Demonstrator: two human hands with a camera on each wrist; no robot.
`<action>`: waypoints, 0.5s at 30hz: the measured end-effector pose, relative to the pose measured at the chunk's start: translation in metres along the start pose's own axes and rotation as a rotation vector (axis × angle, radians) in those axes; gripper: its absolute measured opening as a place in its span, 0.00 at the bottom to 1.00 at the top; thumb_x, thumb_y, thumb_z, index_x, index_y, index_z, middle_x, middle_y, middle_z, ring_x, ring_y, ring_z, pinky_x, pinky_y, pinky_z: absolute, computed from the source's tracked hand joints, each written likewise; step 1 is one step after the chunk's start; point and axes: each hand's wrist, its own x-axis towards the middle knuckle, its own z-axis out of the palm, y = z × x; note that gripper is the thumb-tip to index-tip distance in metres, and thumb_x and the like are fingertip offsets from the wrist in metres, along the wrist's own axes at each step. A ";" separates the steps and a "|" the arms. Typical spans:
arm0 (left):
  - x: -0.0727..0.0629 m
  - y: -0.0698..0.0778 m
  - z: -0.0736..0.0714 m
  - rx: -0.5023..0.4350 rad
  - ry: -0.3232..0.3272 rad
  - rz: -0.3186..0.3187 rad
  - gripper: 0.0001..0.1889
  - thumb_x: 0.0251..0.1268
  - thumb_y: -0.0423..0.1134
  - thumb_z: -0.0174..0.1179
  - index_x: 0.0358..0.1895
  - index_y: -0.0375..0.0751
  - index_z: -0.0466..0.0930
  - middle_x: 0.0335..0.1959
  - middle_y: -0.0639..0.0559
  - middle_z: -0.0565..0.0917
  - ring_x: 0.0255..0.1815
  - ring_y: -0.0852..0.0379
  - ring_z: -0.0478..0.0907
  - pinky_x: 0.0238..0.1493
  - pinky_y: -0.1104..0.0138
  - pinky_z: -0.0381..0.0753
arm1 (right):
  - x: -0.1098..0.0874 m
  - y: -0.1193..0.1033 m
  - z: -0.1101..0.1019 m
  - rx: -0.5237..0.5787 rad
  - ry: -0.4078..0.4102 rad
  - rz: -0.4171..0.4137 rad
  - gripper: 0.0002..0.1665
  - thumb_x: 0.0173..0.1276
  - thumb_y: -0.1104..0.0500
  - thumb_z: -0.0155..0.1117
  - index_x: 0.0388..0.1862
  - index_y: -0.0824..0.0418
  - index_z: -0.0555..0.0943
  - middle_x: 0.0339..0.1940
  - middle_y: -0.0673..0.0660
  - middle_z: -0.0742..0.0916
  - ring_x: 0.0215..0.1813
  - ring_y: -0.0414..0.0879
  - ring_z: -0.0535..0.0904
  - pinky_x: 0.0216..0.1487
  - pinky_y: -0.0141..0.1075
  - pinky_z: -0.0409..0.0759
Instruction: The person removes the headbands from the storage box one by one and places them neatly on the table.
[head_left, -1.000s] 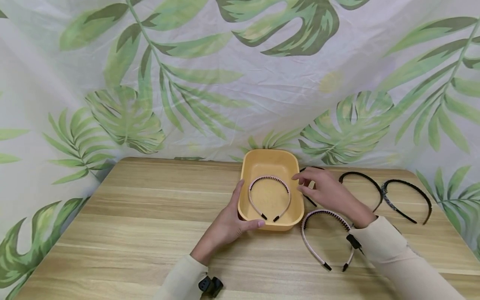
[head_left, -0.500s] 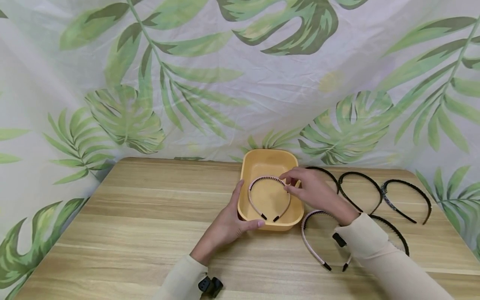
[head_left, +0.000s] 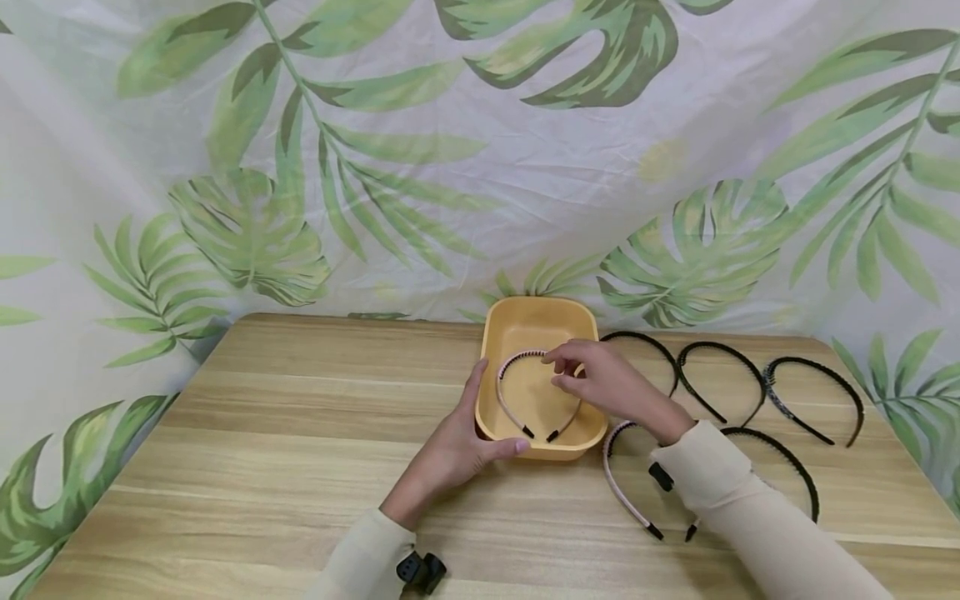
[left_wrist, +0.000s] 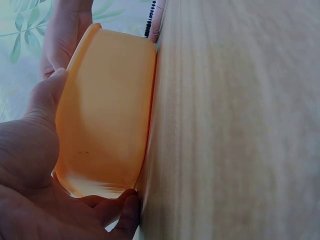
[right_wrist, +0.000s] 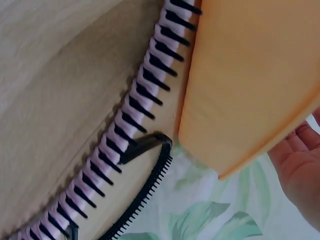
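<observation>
A yellow plastic box [head_left: 491, 333] stands on the table. My left hand [head_left: 453, 450] grips its left side, the thumb over the near rim; in the left wrist view the fingers reach round the box's end. Inside the box lies a pink headband [head_left: 505, 402] with black teeth and black tips. My right hand [head_left: 600, 379] is over the right part of the box, with its bent fingertips at the top of that headband and the thumb apart from them. The hand hides part of the headband's right side. Only the palm side of my right hand [right_wrist: 300, 175] shows in the right wrist view.
A second pink headband [head_left: 617, 483] lies right of the box, partly under my right sleeve. Black headbands lie near it, one [head_left: 795, 454] in front and several behind, including a patterned one [head_left: 817, 364]. A leaf-print cloth [head_left: 405, 167] hangs behind the table [head_left: 262, 467].
My right hand has moved left from beside the box's right rim to over the headband in the box. My left hand, the box and that headband have stayed in place.
</observation>
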 end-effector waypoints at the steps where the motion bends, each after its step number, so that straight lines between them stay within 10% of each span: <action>1: 0.000 0.000 0.000 0.002 0.001 -0.002 0.67 0.56 0.53 0.80 0.87 0.60 0.34 0.82 0.39 0.63 0.79 0.47 0.68 0.78 0.48 0.66 | 0.001 0.001 0.001 0.001 -0.005 -0.004 0.15 0.72 0.67 0.67 0.56 0.67 0.86 0.38 0.54 0.88 0.44 0.46 0.83 0.52 0.51 0.86; 15: 0.000 0.001 0.000 0.021 0.009 -0.020 0.67 0.56 0.53 0.80 0.87 0.62 0.34 0.82 0.37 0.64 0.78 0.46 0.68 0.77 0.47 0.66 | 0.018 0.004 0.005 0.016 -0.053 0.032 0.18 0.70 0.67 0.69 0.58 0.68 0.86 0.45 0.63 0.90 0.47 0.52 0.86 0.51 0.49 0.85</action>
